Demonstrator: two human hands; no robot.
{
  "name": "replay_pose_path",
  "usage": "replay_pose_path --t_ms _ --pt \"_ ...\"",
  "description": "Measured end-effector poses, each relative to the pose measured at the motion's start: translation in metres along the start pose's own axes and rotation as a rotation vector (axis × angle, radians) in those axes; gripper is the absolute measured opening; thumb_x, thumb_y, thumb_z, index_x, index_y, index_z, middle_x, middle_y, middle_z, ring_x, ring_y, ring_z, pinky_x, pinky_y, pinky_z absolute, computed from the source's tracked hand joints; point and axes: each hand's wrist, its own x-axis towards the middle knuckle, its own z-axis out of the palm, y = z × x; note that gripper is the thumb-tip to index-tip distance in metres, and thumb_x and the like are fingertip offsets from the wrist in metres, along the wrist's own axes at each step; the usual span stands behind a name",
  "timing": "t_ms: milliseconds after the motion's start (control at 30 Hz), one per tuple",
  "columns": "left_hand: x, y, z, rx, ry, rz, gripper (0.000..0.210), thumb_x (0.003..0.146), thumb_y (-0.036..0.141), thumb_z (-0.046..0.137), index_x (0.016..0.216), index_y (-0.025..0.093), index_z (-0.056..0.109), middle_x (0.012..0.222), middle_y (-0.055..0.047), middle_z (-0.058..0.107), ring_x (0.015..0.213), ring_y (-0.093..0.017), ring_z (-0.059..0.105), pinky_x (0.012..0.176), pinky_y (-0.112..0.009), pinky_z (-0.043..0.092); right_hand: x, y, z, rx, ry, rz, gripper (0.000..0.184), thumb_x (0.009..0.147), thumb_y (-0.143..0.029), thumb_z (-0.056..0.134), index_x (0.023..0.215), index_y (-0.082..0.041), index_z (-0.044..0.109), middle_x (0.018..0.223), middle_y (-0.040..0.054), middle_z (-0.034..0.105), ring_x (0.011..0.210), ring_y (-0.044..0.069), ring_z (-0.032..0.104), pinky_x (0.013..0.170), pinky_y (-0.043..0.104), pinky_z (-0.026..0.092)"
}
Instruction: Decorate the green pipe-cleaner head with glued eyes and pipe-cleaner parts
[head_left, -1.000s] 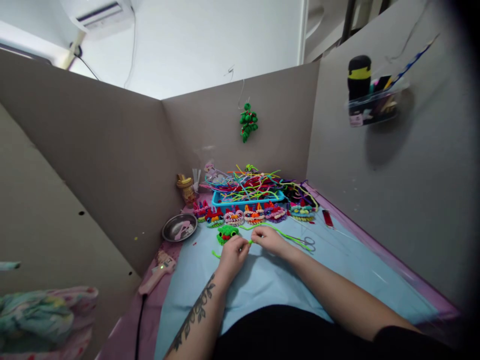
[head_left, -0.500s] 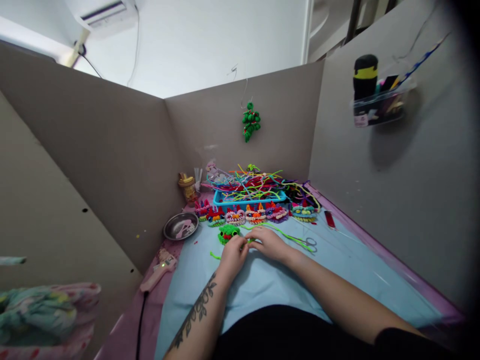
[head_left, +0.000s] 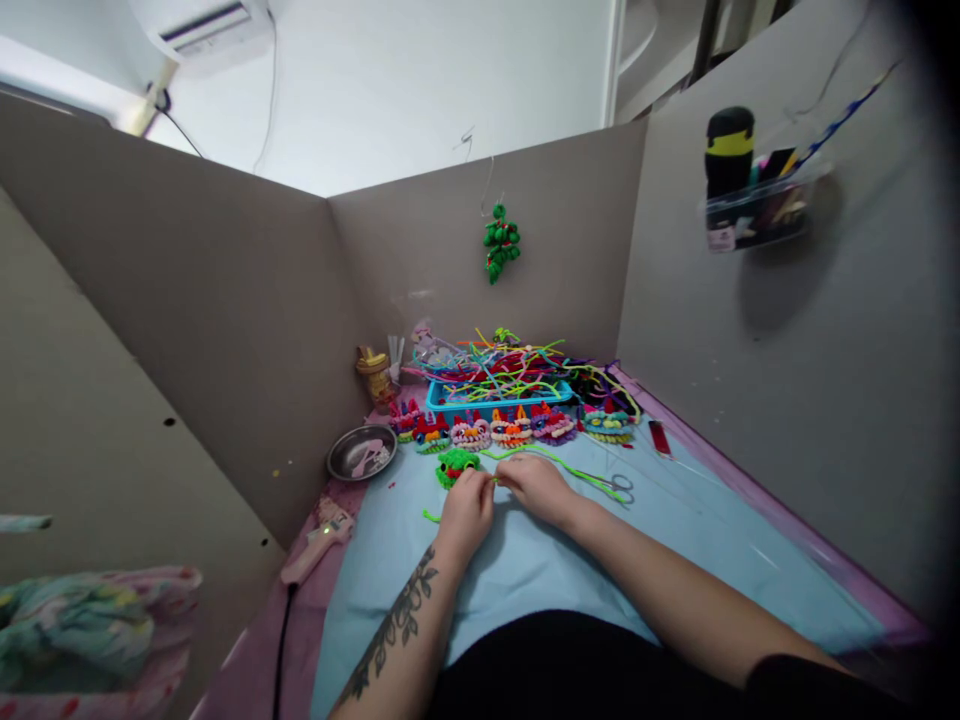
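My left hand point(head_left: 466, 505) and my right hand point(head_left: 534, 484) meet over the blue cloth, both with fingers pinched on a bright green pipe cleaner point(head_left: 430, 516). Its loose end sticks out to the left below my left hand; a short bit shows between my fingertips. Just behind my left hand sits a fuzzy green head point(head_left: 454, 464) with round eyes and a red mouth, partly covered by the hand. Another green pipe cleaner point(head_left: 551, 457) lies behind my right hand and runs toward the scissors point(head_left: 619, 487) on the right.
Several colourful fuzzy heads point(head_left: 512, 430) line up before a blue tray point(head_left: 499, 405) heaped with pipe cleaners. At left are a metal bowl point(head_left: 339, 455) and a pink glue gun point(head_left: 319, 550) with its cord. Grey panels point(head_left: 480, 180) enclose the table; a plastic holder point(head_left: 765, 215) hangs at right.
My fingertips have come closer together into a tighter pinch on the green pipe cleaner. Its loose left end has shifted slightly. The things on the table lie as before.
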Motion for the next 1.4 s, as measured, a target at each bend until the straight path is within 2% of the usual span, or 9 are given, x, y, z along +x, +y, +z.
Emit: replay_pose_path --t_ms 133,267,467,667,767,967,1100,1233,1400 --pt "0.002 0.001 -0.001 -0.104 0.086 -0.071 0.015 0.084 0.02 0.045 0.076 0.018 0.057 0.074 -0.004 0.057 0.071 -0.016 0.052 0.067 -0.027 0.039 0.002 0.002 0.002 0.194 0.083 -0.023 0.012 0.079 -0.014 0.054 0.076 -0.019 0.064 0.076 0.0042 0.065 0.077 0.018 0.057 0.07 0.028 0.04" --pt "0.005 0.004 -0.001 -0.252 0.151 -0.157 0.017 0.08 0.024 0.051 0.065 0.017 0.055 0.064 -0.001 0.056 0.064 -0.015 0.051 0.063 -0.025 0.037 0.005 -0.001 0.003 0.584 0.14 0.156 0.011 0.077 -0.02 0.056 0.069 -0.016 0.063 0.071 0.0027 0.064 0.07 0.016 0.057 0.065 0.026 0.042" --pt "0.005 0.003 0.007 -0.471 0.102 -0.307 0.019 0.075 0.028 0.056 0.062 0.015 0.06 0.058 -0.001 0.059 0.056 -0.013 0.052 0.056 -0.024 0.038 0.007 -0.002 0.016 1.122 0.193 0.381 0.015 0.066 -0.028 0.066 0.062 -0.015 0.061 0.062 -0.0006 0.06 0.061 0.014 0.053 0.062 0.026 0.041" --pt "0.006 0.011 0.009 -0.483 0.11 -0.322 0.019 0.073 0.027 0.059 0.06 0.014 0.064 0.058 -0.003 0.064 0.056 -0.014 0.055 0.055 -0.024 0.04 0.007 -0.003 0.028 1.445 0.182 0.531 0.022 0.058 -0.032 0.074 0.062 -0.014 0.063 0.068 0.001 0.061 0.057 0.011 0.05 0.056 0.025 0.04" --pt "0.006 0.014 0.01 -0.502 0.121 -0.351 0.019 0.073 0.028 0.058 0.062 0.014 0.065 0.057 -0.003 0.064 0.055 -0.014 0.058 0.055 -0.023 0.042 0.008 -0.006 0.029 1.559 0.193 0.583 0.025 0.054 -0.033 0.077 0.061 -0.015 0.062 0.073 0.0014 0.061 0.058 0.011 0.049 0.051 0.023 0.037" --pt "0.005 0.015 0.015 -0.498 0.14 -0.39 0.019 0.075 0.028 0.056 0.065 0.014 0.065 0.058 -0.002 0.064 0.055 -0.015 0.06 0.054 -0.023 0.043 0.009 -0.009 0.031 1.704 0.184 0.583 0.027 0.053 -0.032 0.078 0.06 -0.017 0.057 0.058 -0.0031 0.05 0.052 0.01 0.042 0.043 0.022 0.03" --pt "0.006 0.019 0.013 -0.428 0.12 -0.329 0.021 0.078 0.026 0.053 0.069 0.014 0.067 0.059 -0.002 0.063 0.056 -0.014 0.057 0.056 -0.023 0.041 0.009 -0.01 0.033 1.735 0.195 0.565 0.028 0.054 -0.031 0.078 0.059 -0.017 0.054 0.058 -0.004 0.046 0.05 0.009 0.04 0.043 0.021 0.029" --pt "0.007 0.022 0.012 -0.291 0.13 -0.228 0.025 0.08 0.024 0.051 0.062 0.014 0.065 0.056 -0.001 0.057 0.055 -0.012 0.05 0.055 -0.023 0.036 0.008 -0.01 0.036 1.741 0.198 0.604 0.029 0.054 -0.031 0.078 0.062 -0.018 0.054 0.056 -0.0052 0.045 0.049 0.008 0.039 0.045 0.021 0.031" --pt "0.008 0.018 0.013 -0.252 0.173 -0.206 0.025 0.082 0.019 0.048 0.06 0.015 0.061 0.058 -0.001 0.054 0.057 -0.012 0.048 0.056 -0.023 0.035 0.008 -0.009 0.039 1.676 0.19 0.575 0.027 0.058 -0.034 0.074 0.064 -0.019 0.053 0.059 -0.0049 0.047 0.051 0.009 0.043 0.047 0.022 0.032"
